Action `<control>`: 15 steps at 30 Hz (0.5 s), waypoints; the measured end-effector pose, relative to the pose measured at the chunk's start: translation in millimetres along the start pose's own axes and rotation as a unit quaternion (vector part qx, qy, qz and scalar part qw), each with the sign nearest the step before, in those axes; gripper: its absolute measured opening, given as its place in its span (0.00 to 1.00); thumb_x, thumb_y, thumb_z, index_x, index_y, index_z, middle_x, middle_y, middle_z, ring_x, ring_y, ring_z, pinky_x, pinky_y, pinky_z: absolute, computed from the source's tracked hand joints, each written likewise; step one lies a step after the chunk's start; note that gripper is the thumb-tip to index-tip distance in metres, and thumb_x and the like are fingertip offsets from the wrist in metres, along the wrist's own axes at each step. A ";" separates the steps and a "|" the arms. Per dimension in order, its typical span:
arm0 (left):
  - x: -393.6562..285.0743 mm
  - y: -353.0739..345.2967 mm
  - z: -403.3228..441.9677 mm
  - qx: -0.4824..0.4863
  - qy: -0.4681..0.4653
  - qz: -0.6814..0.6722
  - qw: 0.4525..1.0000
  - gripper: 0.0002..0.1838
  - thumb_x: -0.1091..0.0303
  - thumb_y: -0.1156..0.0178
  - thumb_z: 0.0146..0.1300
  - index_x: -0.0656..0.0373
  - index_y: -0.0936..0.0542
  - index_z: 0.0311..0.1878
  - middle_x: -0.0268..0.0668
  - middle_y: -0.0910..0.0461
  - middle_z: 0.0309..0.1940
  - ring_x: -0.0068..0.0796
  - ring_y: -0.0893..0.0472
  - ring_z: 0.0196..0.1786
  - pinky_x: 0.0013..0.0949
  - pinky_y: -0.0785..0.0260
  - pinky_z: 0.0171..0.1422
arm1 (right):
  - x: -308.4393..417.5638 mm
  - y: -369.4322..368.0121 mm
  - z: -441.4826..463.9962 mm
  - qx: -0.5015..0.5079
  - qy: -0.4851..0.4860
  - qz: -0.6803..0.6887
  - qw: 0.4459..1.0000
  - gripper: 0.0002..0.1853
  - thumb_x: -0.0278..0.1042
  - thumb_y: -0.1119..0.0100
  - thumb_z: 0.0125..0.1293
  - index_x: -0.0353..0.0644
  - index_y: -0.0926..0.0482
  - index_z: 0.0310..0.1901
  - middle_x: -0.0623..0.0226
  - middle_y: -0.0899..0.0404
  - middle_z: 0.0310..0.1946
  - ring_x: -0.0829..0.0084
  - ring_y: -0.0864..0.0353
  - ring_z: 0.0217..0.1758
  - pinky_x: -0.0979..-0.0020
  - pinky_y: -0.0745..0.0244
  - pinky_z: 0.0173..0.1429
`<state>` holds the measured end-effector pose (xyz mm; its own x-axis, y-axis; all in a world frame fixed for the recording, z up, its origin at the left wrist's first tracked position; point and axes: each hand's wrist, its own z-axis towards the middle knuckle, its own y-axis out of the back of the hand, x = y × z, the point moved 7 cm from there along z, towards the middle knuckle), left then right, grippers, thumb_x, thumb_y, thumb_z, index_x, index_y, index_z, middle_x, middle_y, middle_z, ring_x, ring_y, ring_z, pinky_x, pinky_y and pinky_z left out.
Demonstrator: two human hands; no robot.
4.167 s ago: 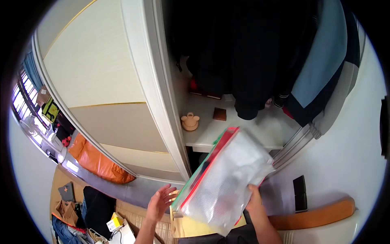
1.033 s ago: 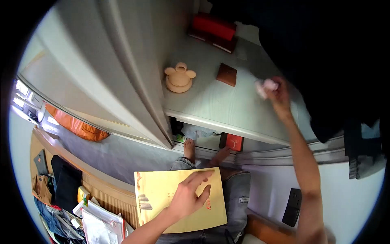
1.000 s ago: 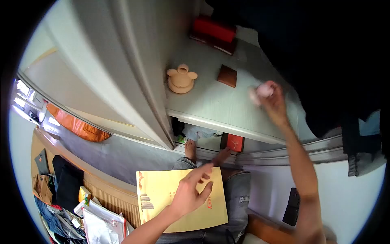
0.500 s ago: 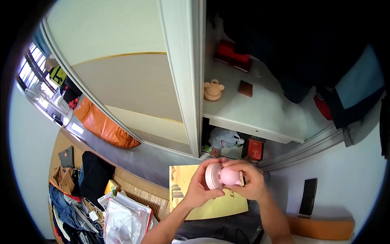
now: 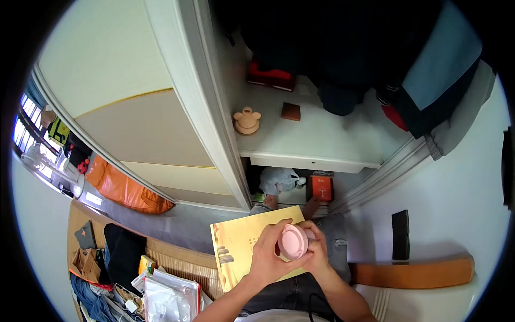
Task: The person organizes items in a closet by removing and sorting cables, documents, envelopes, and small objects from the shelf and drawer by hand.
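Note:
A small pink object with a round base (image 5: 293,242) is held between both hands, above the lap. Its flat round face now points up at me, and the ball-shaped part is mostly hidden behind my fingers; I cannot tell its exact kind. My left hand (image 5: 270,255) wraps round the base's left side, thumb underneath. On the other side, my right hand (image 5: 316,249) closes round the ball-shaped end. Beneath them lies a yellow printed box or board (image 5: 236,244) across my legs.
Clothes and plastic-wrapped packets (image 5: 170,295) cover the bamboo-matted bench at left. Ahead, the open wardrobe's shelf (image 5: 322,142) carries a beige eared item (image 5: 247,121) and a brown wallet (image 5: 291,111), with dark clothes hanging above. A red box (image 5: 322,189) sits below.
The pink object has turned so that its round base faces up toward me. My right hand has shifted lower and left around it. The view has swung to the right.

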<state>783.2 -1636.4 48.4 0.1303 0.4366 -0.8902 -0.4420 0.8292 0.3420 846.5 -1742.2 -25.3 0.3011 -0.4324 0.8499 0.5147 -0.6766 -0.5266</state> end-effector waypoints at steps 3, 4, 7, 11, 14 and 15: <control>-11.6 1.5 -1.4 -0.034 -0.036 0.066 0.997 0.42 0.59 0.20 0.34 0.61 0.28 0.55 0.40 0.24 0.35 0.31 0.21 0.34 0.30 0.27 0.35 | -25.4 -3.2 -8.7 -0.017 -0.077 0.188 0.979 0.19 0.29 0.52 0.54 0.36 0.30 0.50 0.62 0.23 0.45 0.71 0.21 0.48 0.72 0.25 0.52; -11.4 0.4 -2.1 -0.032 -0.035 0.066 0.997 0.42 0.59 0.20 0.34 0.61 0.28 0.55 0.40 0.24 0.35 0.31 0.21 0.34 0.30 0.27 0.35 | -31.6 -5.2 -10.7 -0.034 -0.105 0.228 0.968 0.19 0.30 0.53 0.55 0.36 0.30 0.50 0.62 0.23 0.46 0.71 0.21 0.48 0.72 0.25 0.53; -12.2 1.0 -4.3 -0.042 -0.041 0.090 0.994 0.42 0.58 0.20 0.32 0.62 0.28 0.54 0.41 0.24 0.33 0.33 0.21 0.34 0.30 0.27 0.36 | -43.0 -4.8 -16.7 -0.073 -0.156 0.272 0.947 0.20 0.32 0.54 0.56 0.36 0.30 0.51 0.62 0.24 0.47 0.71 0.22 0.50 0.72 0.26 0.54; 12.2 -2.7 -7.0 -0.004 0.046 -0.035 0.998 0.37 0.61 0.27 0.46 0.62 0.32 0.59 0.40 0.25 0.39 0.32 0.21 0.38 0.31 0.26 0.40 | -2.8 -2.5 -3.7 -0.058 -0.023 -0.012 0.998 0.16 0.28 0.41 0.60 0.37 0.28 0.50 0.66 0.24 0.44 0.78 0.24 0.47 0.75 0.26 0.52; 30.7 -10.3 -11.2 0.017 0.126 -0.216 0.968 0.31 0.64 0.37 0.59 0.62 0.35 0.63 0.38 0.26 0.44 0.30 0.23 0.41 0.31 0.27 0.42 | 29.3 -14.8 -1.3 -0.036 0.043 -0.181 0.982 0.24 0.23 0.31 0.53 0.37 0.27 0.52 0.68 0.24 0.44 0.81 0.24 0.45 0.78 0.26 0.48; 32.7 -12.7 -11.9 0.021 0.144 -0.282 0.948 0.27 0.66 0.43 0.65 0.62 0.37 0.65 0.37 0.27 0.46 0.28 0.24 0.43 0.30 0.28 0.45 | 40.0 -25.8 -4.5 -0.017 0.064 -0.225 0.972 0.26 0.24 0.29 0.51 0.38 0.27 0.53 0.69 0.24 0.45 0.81 0.24 0.45 0.78 0.25 0.46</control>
<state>782.5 -1636.8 11.3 0.0841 -0.1892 -0.9783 -0.3374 0.9184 -0.2066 841.6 -1744.7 22.1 -0.0522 -0.1571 0.9862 0.5440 -0.8327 -0.1038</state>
